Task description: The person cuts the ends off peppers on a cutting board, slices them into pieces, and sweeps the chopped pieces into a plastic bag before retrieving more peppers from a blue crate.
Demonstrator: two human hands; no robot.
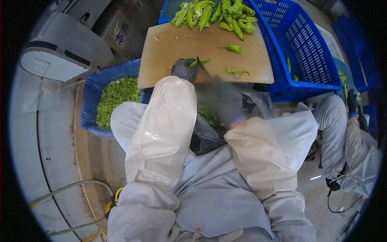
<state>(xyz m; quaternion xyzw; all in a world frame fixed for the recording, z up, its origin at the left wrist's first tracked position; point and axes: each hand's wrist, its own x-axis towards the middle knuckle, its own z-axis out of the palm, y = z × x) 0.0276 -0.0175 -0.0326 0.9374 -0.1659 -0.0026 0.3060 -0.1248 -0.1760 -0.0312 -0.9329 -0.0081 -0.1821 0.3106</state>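
Observation:
My left hand (184, 69), in a dark glove, lies at the near edge of the cutting board (173, 44) and grips a green pepper (203, 60). A knife (203, 69) points up against that pepper, its blade partly smeared. The handle end runs to my right hand (229, 101), gloved and blurred by motion, just off the board's near edge. Close by on the board lie a whole green pepper (233, 48) and some stem scraps (236, 72). A pile of green peppers (227, 14) covers the far side. Beneath my hands, a dark plastic-lined opening (205, 131) shows green pieces.
Left of the board stands a blue bin (89, 103) with chopped green pieces (117, 97). A blue slatted crate (310, 82) borders the board on the right. Grey machinery (68, 44) is at far left. Another person's gloved hand (353, 101) is at far right. A hose (72, 185) lies lower left.

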